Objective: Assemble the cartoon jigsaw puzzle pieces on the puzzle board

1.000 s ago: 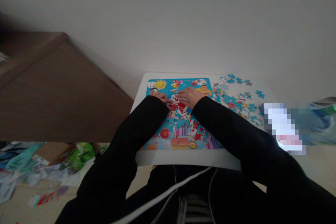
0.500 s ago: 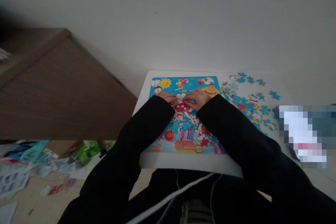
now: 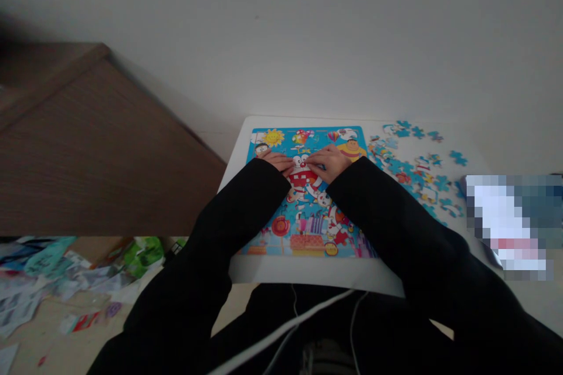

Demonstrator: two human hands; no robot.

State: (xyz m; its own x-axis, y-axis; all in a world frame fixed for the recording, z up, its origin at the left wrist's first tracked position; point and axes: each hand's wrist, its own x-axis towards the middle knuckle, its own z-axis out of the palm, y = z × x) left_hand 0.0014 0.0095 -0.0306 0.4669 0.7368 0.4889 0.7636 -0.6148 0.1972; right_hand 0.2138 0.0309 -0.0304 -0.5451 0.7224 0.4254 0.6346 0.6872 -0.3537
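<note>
The puzzle [image 3: 308, 220] fills its blue frame on the left half of the table [image 3: 308, 274]. The left hand [image 3: 278, 160] and right hand [image 3: 331, 163] press on its far part, fingers flat and close together. Loose pieces [image 3: 416, 171] lie scattered toward the right edge.

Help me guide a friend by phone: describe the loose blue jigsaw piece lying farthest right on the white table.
On the white rectangular table, right of the colourful cartoon jigsaw, loose blue cardboard pieces lie scattered. The piece is plain blue and lies alone at their right edge, touching none.
</note>
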